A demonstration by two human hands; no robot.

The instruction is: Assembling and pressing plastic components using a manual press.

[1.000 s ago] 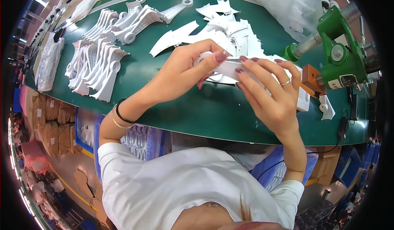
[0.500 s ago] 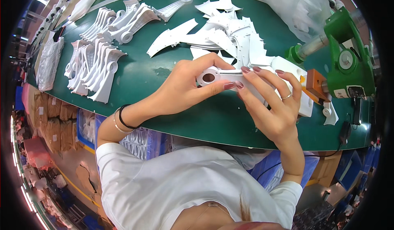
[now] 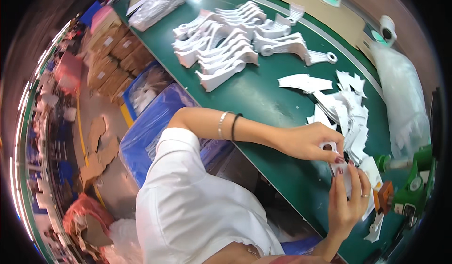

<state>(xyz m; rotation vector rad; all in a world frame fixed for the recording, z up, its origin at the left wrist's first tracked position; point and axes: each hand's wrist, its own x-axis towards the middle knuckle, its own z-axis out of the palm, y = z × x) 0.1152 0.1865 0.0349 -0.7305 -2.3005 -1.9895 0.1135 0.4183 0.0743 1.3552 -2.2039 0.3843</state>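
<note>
While both hands meet at the right of the frame, the scene reads:
Green table (image 3: 263, 99): runs from upper middle to lower right
Moulded white parts (image 3: 230, 43): heaped at upper middle
White cut-outs (image 3: 348, 104): scattered right of centre
Left hand (image 3: 308, 141): fingers pinch the white ringed part (image 3: 336, 163)
Right hand (image 3: 346, 198): fingers curl round its lower end
Green tool (image 3: 414, 184): far right edge

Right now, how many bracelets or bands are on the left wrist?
2: a thin silver bracelet and a black band beside it, nearer the left hand. Their undersides are hidden.
</note>
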